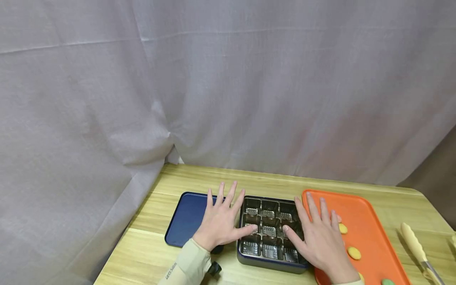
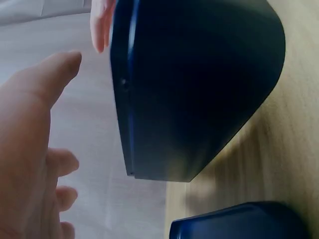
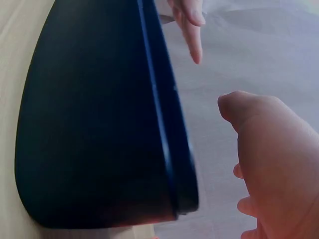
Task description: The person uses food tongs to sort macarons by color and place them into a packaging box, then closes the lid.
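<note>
A dark blue box with a black divided insert stands on the table between both hands. Its compartments hold nothing. My left hand hovers with fingers spread over the box's left edge and the flat blue lid. Over the right edge, my right hand is spread the same way, partly covering the orange tray. Both thumbs point inward above the insert. In the wrist views the box's side wall stands beside the left hand, and the wall beside the right; neither hand grips anything.
On the orange tray lie yellow discs, a green one and a pinkish one, partly hidden by the right hand. Tongs with cream tips rest at the right. A grey curtain hangs behind the wooden table.
</note>
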### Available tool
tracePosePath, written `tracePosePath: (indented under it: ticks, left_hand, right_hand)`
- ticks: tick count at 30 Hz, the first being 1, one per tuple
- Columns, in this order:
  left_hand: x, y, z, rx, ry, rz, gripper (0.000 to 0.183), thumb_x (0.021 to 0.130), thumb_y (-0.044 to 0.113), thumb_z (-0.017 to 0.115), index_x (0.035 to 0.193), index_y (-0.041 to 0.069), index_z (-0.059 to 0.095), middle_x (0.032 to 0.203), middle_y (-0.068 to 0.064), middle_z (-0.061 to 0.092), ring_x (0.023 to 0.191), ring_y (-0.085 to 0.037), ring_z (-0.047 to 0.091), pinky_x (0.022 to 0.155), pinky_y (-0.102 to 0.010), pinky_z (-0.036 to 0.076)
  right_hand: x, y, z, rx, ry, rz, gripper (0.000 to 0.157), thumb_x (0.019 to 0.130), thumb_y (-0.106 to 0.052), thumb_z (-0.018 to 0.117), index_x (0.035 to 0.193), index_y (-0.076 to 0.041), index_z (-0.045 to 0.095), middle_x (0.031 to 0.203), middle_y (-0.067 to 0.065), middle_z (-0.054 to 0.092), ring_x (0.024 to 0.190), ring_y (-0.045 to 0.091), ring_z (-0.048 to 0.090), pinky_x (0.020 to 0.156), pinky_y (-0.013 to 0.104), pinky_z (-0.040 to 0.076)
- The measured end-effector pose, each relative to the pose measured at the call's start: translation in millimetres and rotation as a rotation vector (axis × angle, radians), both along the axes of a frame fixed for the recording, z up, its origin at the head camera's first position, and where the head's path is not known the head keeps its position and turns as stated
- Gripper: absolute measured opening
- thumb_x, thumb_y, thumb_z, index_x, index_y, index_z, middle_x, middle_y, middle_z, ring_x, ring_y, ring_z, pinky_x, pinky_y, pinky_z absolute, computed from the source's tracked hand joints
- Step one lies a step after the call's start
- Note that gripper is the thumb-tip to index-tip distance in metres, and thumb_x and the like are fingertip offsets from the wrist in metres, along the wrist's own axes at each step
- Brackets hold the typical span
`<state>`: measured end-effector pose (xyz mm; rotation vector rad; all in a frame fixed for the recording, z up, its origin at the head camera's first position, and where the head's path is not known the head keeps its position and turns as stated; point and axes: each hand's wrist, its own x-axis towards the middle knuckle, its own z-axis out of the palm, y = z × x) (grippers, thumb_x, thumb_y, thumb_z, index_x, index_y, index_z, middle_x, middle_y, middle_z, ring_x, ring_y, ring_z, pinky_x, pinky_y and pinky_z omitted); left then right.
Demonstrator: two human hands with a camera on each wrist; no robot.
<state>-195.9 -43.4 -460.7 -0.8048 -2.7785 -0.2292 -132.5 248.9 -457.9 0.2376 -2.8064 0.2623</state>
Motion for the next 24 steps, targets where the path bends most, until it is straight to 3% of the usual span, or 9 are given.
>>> tracePosePath:
  ticks: [5,15,20,24]
  left_hand:
    - [-7.2,-6,-1.3,0.028,-0.092,-0.055,0.104,0.091,0.089,0.04,0.17,0.025,0.017,0.176,-0.007,0.004,0.16,-0.044,0.004,0.125,-0.074,0.007]
    - [-21.5,-25,-8.0,0.178,-0.322,-0.157,0.105,0.091,0.077,0.06,0.17,0.019,0.022,0.174,-0.006,0.023,0.157,-0.044,0.025,0.126,-0.063,0.028]
    - [-23.1,-27,-10.5,0.232,-0.363,-0.187,0.103,0.09,0.068,0.07,0.169,0.018,0.026,0.17,-0.008,0.035,0.152,-0.036,0.039,0.122,-0.057,0.04]
    - [-25.8,-28,-10.9,0.305,-0.388,-0.236,0.1,0.089,0.058,0.076,0.167,0.016,0.03,0.167,-0.009,0.04,0.15,-0.029,0.044,0.124,-0.048,0.04]
  right_hand:
    - [4.9,6,4.2,-0.029,0.008,0.0,0.089,0.1,-0.061,0.06,0.17,-0.021,0.023,0.173,0.023,0.02,0.152,0.059,0.019,0.114,0.081,0.021]
    - [18.3,38,5.7,-0.015,-0.019,-0.024,0.086,0.101,-0.059,0.06,0.166,-0.011,0.031,0.17,0.028,0.022,0.15,0.061,0.019,0.112,0.086,0.015]
    - [26.2,56,9.2,0.006,-0.043,-0.059,0.087,0.102,-0.061,0.056,0.167,-0.01,0.028,0.17,0.029,0.018,0.152,0.061,0.01,0.113,0.086,0.009]
    - [32.8,74,13.7,0.048,-0.029,-0.068,0.089,0.102,-0.061,0.057,0.166,-0.007,0.028,0.17,0.03,0.016,0.154,0.059,0.007,0.111,0.085,0.01]
